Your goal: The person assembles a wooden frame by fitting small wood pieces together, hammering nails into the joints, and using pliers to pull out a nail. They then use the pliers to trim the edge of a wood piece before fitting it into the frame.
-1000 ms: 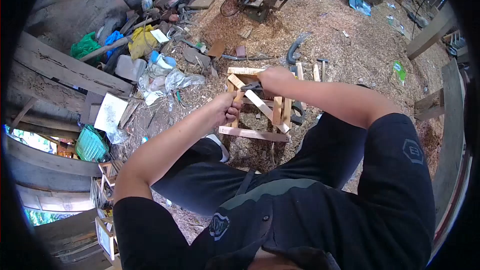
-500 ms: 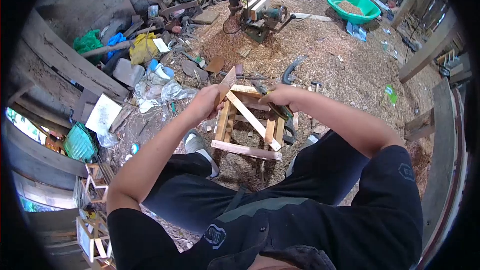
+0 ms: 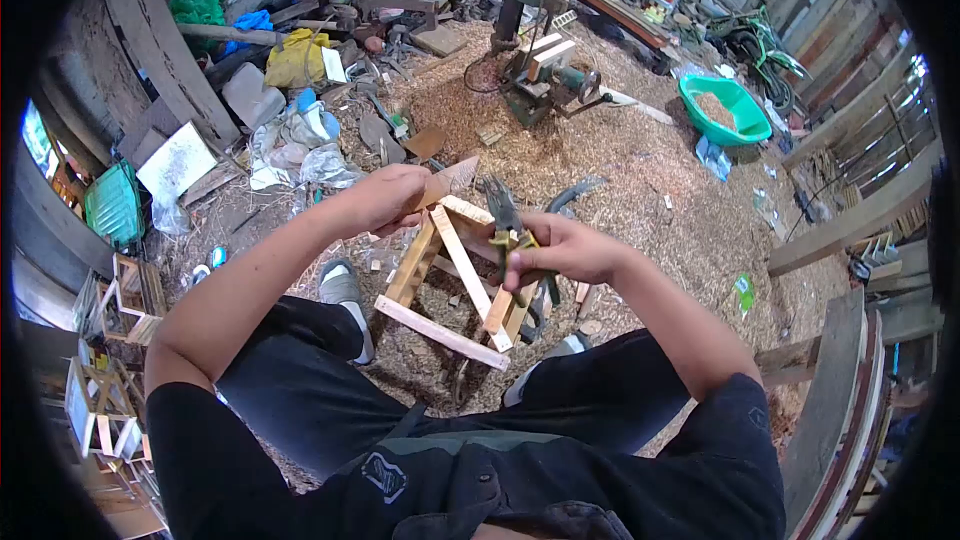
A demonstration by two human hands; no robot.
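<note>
A small wooden frame [image 3: 440, 338] stands on the ground between my feet, with a diagonal slat [image 3: 462, 262] across its top. My left hand [image 3: 392, 198] is closed round a thin, pointed wooden piece [image 3: 455, 178] at the frame's far left corner. In my right hand [image 3: 560, 248] is a pair of pliers [image 3: 502, 205] with yellow and dark handles, its jaws pointing up and away from me over the frame's right side. The fingertips of my left hand are partly hidden behind the wooden piece.
Beyond the frame, a machine [image 3: 550, 80] stands among wood shavings. A green basin [image 3: 725, 110] holding shavings lies at the far right. Plastic bags [image 3: 305, 145] and scraps litter the left. A dark curved object [image 3: 570, 192] lies past my right hand.
The pliers have turned upright and show more clearly in my right hand. The view has shifted, and the frame appears further left and more slanted. My left hand still holds the wooden piece.
</note>
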